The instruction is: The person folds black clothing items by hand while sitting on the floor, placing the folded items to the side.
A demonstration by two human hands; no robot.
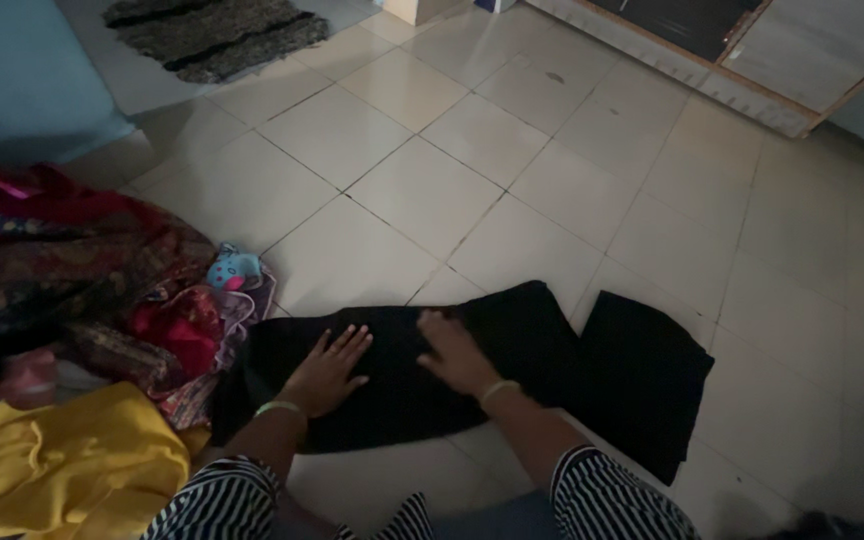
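Nearest the camera, the left hand (327, 370) lies flat on the black garment (412, 375), fingers spread apart, empty. Just right of it the right hand (457, 352) also presses the cloth, fingers loosely together, gripping nothing. The garment lies directly under both palms on the tiled floor (432, 190). Left of the garment sits a yellow cloth (62, 460) and a heap of red patterned clothes (72, 270). Far beyond it lies a dark rug (217, 35).

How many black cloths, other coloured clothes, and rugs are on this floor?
Black garment under the left hand and right hand: 1
Yellow cloth: 1
Red patterned clothes heap: 1
Striped rug: 1
Total: 4
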